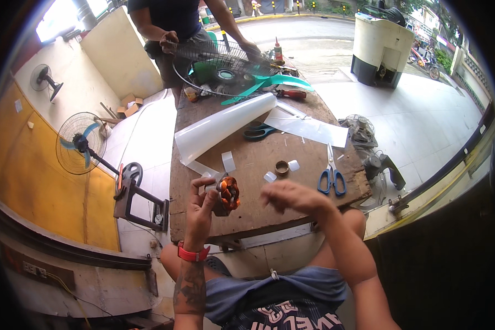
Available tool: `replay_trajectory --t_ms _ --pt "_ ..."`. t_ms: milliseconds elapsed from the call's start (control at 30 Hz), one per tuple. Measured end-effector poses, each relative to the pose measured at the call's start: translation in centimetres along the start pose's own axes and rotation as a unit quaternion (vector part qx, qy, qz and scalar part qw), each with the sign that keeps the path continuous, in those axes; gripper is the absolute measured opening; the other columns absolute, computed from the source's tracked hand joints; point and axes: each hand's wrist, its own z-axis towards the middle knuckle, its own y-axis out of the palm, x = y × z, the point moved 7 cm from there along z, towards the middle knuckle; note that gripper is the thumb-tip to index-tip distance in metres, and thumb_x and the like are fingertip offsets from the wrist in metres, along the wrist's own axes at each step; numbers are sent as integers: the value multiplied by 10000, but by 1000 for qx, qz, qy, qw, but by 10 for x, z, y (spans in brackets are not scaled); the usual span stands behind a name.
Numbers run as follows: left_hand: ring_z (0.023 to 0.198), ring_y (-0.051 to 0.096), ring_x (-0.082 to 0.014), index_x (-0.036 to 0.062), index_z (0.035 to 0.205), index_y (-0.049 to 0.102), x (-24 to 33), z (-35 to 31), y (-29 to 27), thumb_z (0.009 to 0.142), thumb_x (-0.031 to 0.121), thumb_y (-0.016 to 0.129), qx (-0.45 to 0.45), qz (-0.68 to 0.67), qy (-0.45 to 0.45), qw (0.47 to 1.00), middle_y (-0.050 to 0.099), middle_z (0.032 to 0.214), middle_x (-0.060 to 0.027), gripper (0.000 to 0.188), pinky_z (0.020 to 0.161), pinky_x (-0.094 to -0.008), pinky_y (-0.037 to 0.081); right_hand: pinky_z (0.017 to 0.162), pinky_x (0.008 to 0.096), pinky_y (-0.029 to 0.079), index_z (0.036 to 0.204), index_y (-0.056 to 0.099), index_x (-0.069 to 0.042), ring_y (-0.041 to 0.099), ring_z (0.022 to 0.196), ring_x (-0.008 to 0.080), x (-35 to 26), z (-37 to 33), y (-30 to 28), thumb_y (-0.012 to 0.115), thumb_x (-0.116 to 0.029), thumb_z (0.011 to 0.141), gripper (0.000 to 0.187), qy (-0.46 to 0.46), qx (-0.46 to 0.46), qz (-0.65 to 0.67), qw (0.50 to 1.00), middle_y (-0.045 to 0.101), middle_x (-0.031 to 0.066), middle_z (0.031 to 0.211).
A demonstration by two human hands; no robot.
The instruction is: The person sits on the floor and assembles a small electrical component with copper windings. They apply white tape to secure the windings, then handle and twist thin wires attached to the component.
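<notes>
My left hand (199, 208) grips a motor stator (230, 193) with orange copper windings, held up over the table's near edge. To its right hovers my right hand (292, 197), fingers curled in; whatever they may hold is hidden. Just beyond that hand lie a small brown ring (281, 168) and small pieces of translucent plastic (293, 165). Blue-handled scissors (331, 175) rest to the right, blades pointing away. A rolled white plastic sheet (225, 127) lies slantwise across the table, beside a cut flat sheet (319, 131) and dark-handled scissors (257, 132).
Across the wooden table (308, 159) a person (176, 27) holds a wire fan guard (220, 63). Near it are a green fan blade (258, 85), a red screwdriver (295, 94) and a red-tipped bottle (278, 51). A standing fan (81, 143) is at left; fan parts (360, 131) sit right.
</notes>
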Motion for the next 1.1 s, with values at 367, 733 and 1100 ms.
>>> replay_trajectory --t_ms 367,733,1100 --pt "1160 672 -178 84 1485 392 -67 -14 19 1030 147 739 -38 -12 -31 999 676 1299 -112 575 1031 -318 509 1049 442 498 1288 654 -22 603 1203 365 1 -28 34 814 -239 894 478 -159 255 -430 851 650 196 1240" --pt "1224 562 -313 17 1374 581 -56 -58 20 976 487 753 90 487 33 868 644 1256 -133 639 1097 -456 394 1025 440 513 1246 680 8 617 1186 364 26 -14 48 798 -177 898 412 -207 275 -397 850 673 169 1211" --pt "827 631 -140 -11 1114 730 -61 -12 16 1058 453 670 114 103 -48 987 720 869 -85 471 738 -341 496 911 391 506 1176 692 20 631 1047 336 18 16 41 735 -314 994 383 -98 285 -259 918 668 178 1106"
